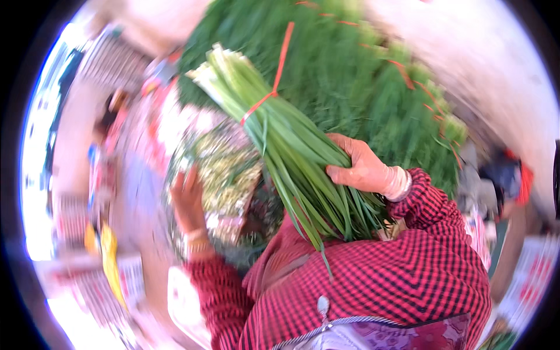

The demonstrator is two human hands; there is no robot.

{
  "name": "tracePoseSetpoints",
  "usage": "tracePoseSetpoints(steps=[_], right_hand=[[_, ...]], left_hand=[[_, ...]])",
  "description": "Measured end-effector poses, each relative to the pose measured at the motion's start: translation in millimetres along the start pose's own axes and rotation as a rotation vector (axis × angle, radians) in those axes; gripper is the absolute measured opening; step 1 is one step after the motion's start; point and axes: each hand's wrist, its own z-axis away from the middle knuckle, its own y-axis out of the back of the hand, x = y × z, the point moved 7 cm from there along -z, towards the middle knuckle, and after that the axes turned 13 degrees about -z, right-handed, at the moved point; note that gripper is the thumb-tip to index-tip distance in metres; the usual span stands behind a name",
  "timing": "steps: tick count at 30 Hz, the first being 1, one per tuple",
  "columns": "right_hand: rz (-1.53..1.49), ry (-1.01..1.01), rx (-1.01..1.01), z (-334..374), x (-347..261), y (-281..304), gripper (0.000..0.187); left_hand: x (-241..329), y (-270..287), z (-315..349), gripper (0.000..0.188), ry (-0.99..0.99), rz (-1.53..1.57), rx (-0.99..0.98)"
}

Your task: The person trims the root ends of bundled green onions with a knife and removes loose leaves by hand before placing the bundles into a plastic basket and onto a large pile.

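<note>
At centre of frame, in the grasp of the right hand (364,166): one bunch of long green leaves (294,140), with long axis oblique, from pale cut ends at upper left to loose tips at lower centre. Right hand nearer, closed about the leafy half from the right side, thumb uppermost. Left hand (188,201) at left of centre, well below the pale ends, with the bunch toward its upper right; fingers parted, nothing visibly held; contact with the pale-green pile (224,169) alongside not discernible. Counts: hands, two; held bunch, one; red tie (256,108) around it, one; pale-green pile, one; mass of greens (344,81) across upper frame, one, with separate bunches too blurred to count.
</note>
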Motion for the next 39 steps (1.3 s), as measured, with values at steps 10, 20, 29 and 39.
tracePoseSetpoints(steps=[10,20,29,39], right_hand=[[0.325,-0.119,-0.743,-76.2,46.1,-254.1,0.052],[1.295,-0.114,-0.737,-96.9,206.7,-311.0,0.036],[0.196,-0.379,-0.221,-113.7,187.5,-226.0,0.035],[0.633,-0.083,-0.379,-86.4,92.3,-191.6,0.037]], left_hand=[[202.3,123.1,190.3,0.088,-0.550,0.031,0.408],[252.0,85.6,236.5,0.077,-0.339,-1.387,0.700],[85.3,92.8,120.3,0.086,-0.082,-1.487,0.495],[-52.8,142.9,62.7,0.121,0.151,-0.769,0.267]])
